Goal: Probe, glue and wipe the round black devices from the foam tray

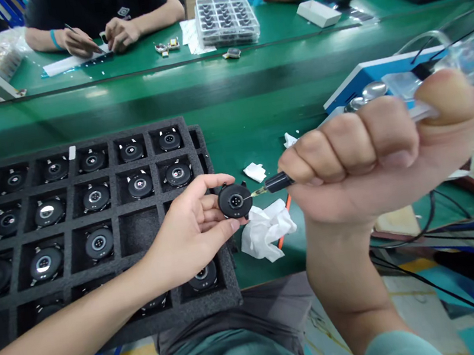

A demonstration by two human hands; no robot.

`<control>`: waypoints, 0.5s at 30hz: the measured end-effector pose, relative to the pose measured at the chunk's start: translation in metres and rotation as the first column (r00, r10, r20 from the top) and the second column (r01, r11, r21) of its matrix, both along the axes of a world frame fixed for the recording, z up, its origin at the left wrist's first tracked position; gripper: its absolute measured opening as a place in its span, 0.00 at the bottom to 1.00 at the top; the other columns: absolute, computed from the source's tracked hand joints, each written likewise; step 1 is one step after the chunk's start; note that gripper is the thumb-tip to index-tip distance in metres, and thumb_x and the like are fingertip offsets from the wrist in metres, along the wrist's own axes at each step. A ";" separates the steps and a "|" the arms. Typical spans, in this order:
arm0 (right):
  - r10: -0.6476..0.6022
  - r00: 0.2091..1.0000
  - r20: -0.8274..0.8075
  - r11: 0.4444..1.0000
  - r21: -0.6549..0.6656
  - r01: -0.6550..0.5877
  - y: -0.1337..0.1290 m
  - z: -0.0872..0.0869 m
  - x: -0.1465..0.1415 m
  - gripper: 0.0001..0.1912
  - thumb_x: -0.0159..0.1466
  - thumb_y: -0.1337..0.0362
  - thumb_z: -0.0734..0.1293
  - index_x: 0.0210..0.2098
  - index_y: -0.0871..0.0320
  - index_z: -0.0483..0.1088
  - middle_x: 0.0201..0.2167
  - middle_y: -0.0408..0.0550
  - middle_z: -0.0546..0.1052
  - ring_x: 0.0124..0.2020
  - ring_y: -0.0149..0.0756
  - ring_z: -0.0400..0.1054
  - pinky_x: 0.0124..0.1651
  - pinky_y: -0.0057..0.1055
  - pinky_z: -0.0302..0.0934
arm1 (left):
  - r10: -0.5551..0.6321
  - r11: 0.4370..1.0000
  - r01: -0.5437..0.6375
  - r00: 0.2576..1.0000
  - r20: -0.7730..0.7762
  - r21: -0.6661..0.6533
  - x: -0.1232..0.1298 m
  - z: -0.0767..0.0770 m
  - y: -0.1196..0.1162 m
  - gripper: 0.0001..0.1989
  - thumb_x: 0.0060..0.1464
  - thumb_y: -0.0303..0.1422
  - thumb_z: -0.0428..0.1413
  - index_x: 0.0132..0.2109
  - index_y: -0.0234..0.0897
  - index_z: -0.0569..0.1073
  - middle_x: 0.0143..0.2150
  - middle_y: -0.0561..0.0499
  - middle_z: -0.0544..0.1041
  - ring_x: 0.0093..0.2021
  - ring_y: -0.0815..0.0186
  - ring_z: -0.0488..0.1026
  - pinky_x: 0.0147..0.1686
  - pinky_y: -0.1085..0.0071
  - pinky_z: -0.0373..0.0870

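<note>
My left hand (194,223) holds a round black watch case (235,201) by its edge, between thumb and fingers. Its back, with a ringed sensor window in the middle, faces up towards me. My right hand (362,145) is wrapped in a fist round a slim, black-ended tool (278,182). A thin, yellowish, needle-like tip on the tool reaches the right side of the watch back; whether it touches cannot be made out. Most of the tool is hidden in the fist. Under my left forearm lies a black foam tray (123,260) with similar watch cases in its compartments.
Crumpled white tissue (267,229) lies below the watch case, over an orange stick. A blue and white device (352,84) with tubes and cables stands at right. Across the green bench (223,92), two people work near a clear plastic box (225,20) and a white box (319,13).
</note>
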State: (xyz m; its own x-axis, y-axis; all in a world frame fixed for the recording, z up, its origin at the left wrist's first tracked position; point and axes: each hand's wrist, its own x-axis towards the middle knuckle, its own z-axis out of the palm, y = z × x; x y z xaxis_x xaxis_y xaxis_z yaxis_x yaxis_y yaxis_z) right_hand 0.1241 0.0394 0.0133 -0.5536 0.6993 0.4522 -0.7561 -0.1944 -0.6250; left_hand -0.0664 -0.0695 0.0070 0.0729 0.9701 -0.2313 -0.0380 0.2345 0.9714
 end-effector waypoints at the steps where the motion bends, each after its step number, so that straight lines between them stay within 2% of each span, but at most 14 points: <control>1: -0.002 1.000 -0.003 1.000 -0.005 0.002 0.000 0.000 0.000 0.36 0.66 0.56 0.70 0.13 0.55 0.43 0.12 0.35 0.45 0.16 0.27 0.37 0.22 0.33 0.45 | -0.003 1.000 0.003 1.000 0.000 0.002 0.000 0.000 0.000 0.24 0.54 0.25 0.64 0.56 0.37 0.67 0.41 0.48 0.81 0.41 0.64 0.82 0.45 0.66 0.77; 11: -0.016 0.999 -0.040 1.000 -0.027 0.015 -0.001 0.001 -0.002 0.37 0.66 0.57 0.70 0.13 0.54 0.42 0.12 0.35 0.43 0.15 0.28 0.36 0.22 0.34 0.44 | -0.017 1.000 0.017 1.000 -0.011 0.015 0.000 -0.001 -0.001 0.24 0.54 0.24 0.64 0.56 0.38 0.67 0.42 0.49 0.81 0.41 0.64 0.82 0.43 0.67 0.77; 15: -0.150 0.986 -0.078 0.982 -0.130 0.139 -0.004 0.007 -0.013 0.37 0.62 0.63 0.74 0.13 0.56 0.41 0.11 0.35 0.41 0.15 0.27 0.35 0.20 0.33 0.41 | -0.020 1.000 0.021 1.000 -0.022 0.016 0.000 -0.001 -0.001 0.24 0.54 0.25 0.64 0.56 0.38 0.67 0.42 0.49 0.81 0.41 0.64 0.82 0.44 0.67 0.77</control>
